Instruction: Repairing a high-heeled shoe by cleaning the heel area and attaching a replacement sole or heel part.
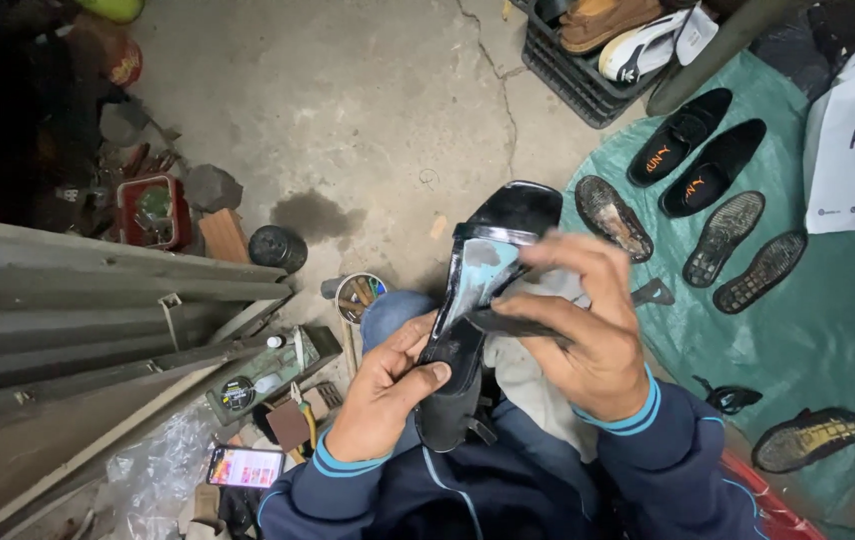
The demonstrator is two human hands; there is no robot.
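Left hand [388, 395] closed around black sandal [478, 310] heel; right hand [588, 330] pinching dark strip [513, 323] across its sole, fingers curled.

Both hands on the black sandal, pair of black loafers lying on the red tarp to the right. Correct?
Not quite. In the head view the tarp is green, not red. The rest holds: left hand and right hand both grip the black sandal, and the black loafers lie to the right.
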